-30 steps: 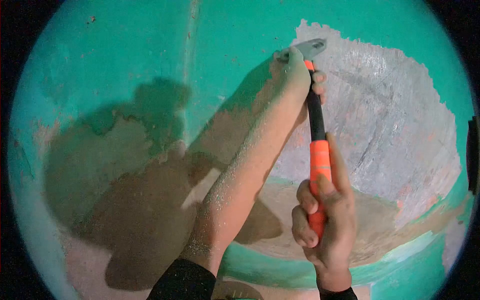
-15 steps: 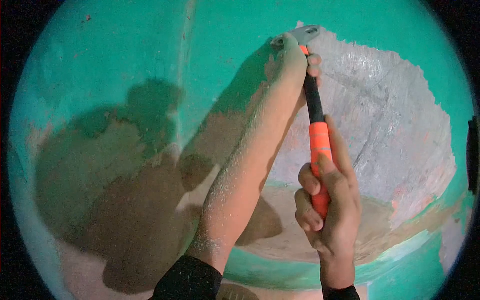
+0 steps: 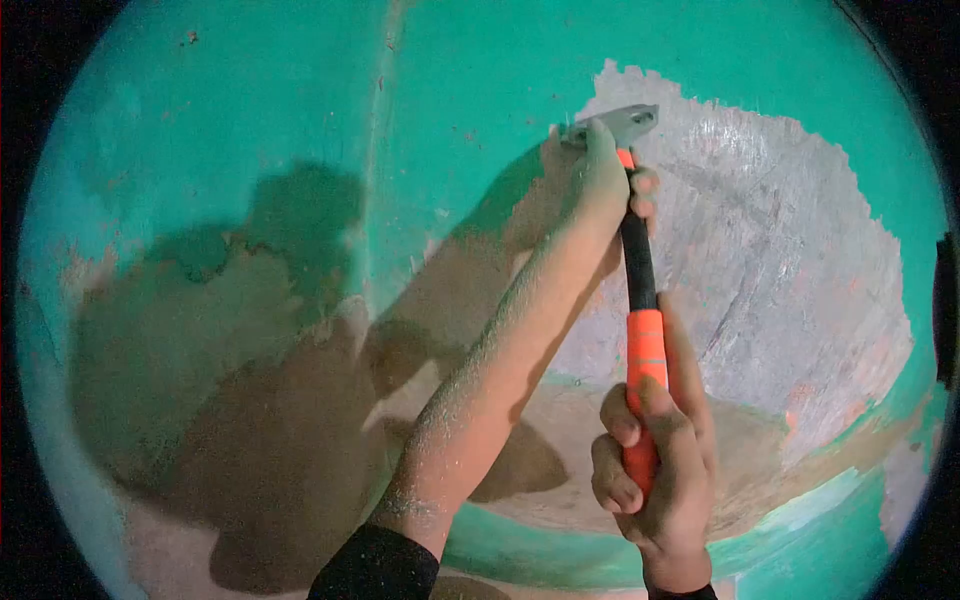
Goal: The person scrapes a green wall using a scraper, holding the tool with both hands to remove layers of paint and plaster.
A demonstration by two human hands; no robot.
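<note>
A long-handled scraper (image 3: 641, 260) with a wide grey head and a black and orange handle lies against the wall. My left hand (image 3: 606, 180) is closed round the upper handle, just below the head, its thumb up on the grey metal. Lower down, my right hand (image 3: 665, 450) wraps round the orange grip, with a finger stretched along it. The scraper's head rests over a bare grey patch (image 3: 770, 230), near its upper left border. White dust speckles my left forearm. The blade's edge against the wall cannot be made out.
Green paint (image 3: 480, 60) surrounds the bare patch, with a ragged border. A vertical ridge (image 3: 378, 150) runs down the wall at left. Shadows of my head and arms fall on the left side. Below, a curved green band (image 3: 560, 545) crosses the wall.
The scraper and both hands have moved down the wall and slightly right. More bare grey surface shows above the scraper's head, at the top left of the patch.
</note>
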